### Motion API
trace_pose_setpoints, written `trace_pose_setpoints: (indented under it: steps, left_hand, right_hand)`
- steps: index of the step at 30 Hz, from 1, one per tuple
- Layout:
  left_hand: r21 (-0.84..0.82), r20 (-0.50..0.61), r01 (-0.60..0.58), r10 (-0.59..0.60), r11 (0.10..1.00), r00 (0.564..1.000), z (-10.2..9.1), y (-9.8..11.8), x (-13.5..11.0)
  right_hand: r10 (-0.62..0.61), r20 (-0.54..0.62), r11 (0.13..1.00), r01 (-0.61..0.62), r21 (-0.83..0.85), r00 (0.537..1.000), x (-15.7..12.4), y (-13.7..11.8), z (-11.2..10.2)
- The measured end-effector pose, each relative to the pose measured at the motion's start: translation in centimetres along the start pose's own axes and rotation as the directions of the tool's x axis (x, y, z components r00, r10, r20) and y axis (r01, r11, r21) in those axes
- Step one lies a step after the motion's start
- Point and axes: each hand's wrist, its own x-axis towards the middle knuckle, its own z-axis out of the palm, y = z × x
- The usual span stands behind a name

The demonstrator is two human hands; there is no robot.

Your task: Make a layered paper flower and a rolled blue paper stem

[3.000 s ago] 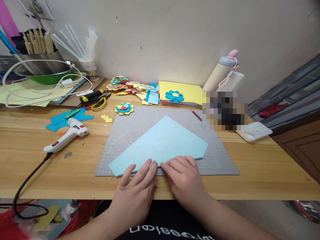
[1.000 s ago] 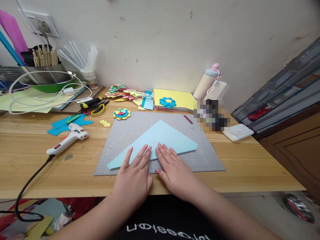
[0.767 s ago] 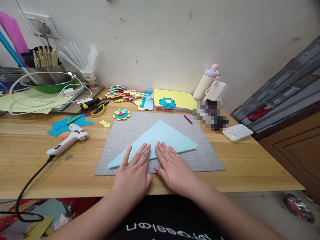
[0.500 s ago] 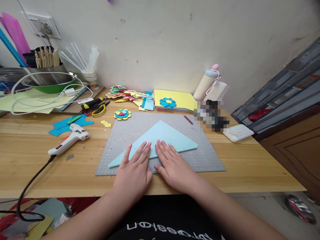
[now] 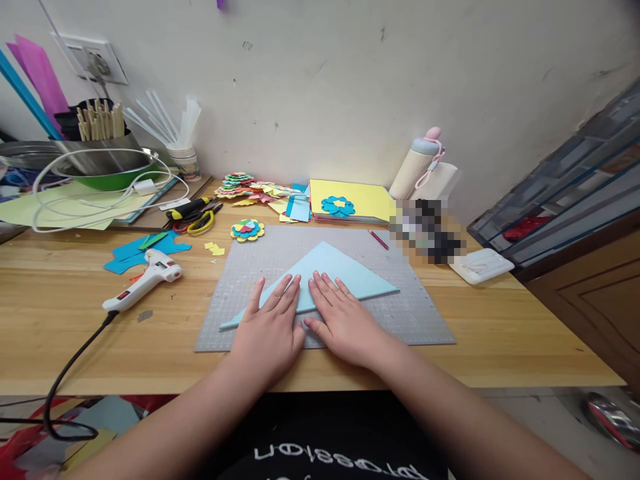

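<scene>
A light blue sheet of paper (image 5: pixel 345 273), folded into a triangle, lies on a grey cutting mat (image 5: pixel 425 320) on the wooden desk. My left hand (image 5: pixel 270 320) rests flat on the paper's lower left part with fingers stretched out. Beside it, my right hand (image 5: pixel 340 317) also lies flat on the paper, fingers spread and pointing away from me. The two hands nearly touch at the forefingers over the paper's middle.
A white glue gun (image 5: pixel 145 283) with a black cord lies left of the mat. Scissors (image 5: pixel 197 220), paper flowers (image 5: pixel 247 230), a yellow paper stack (image 5: pixel 360 197), a red pencil (image 5: pixel 379 239) and a bottle (image 5: pixel 417 167) sit behind it. A white tray (image 5: pixel 483 265) lies at right.
Both hands have slid forward from the paper's near edge up over its middle, pressing it flat. The view has shifted slightly.
</scene>
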Motion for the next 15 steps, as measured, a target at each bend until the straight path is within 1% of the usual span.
trace_pose_setpoints:
  steps: [5, 11, 15]
  left_hand:
    - [0.01, 0.022, -0.017, 0.017, 1.0, 1.0, 0.1, -0.4, 0.3]
    - [0.018, 0.021, -0.044, 0.044, 0.999, 0.999, 0.4, -1.1, 0.8]
    - [0.021, 0.021, -0.047, 0.046, 0.999, 0.999, 0.6, -1.3, 1.4]
  right_hand:
    - [-0.003, 0.024, 1.0, 0.003, 0.024, 1.0, 0.7, 0.3, -0.2]
    - [-0.001, 0.057, 1.0, 0.0, 0.008, 0.998, 1.6, 0.4, -0.5]
    - [-0.008, 0.05, 1.0, 0.007, 0.006, 0.999, 2.2, 0.7, -0.4]
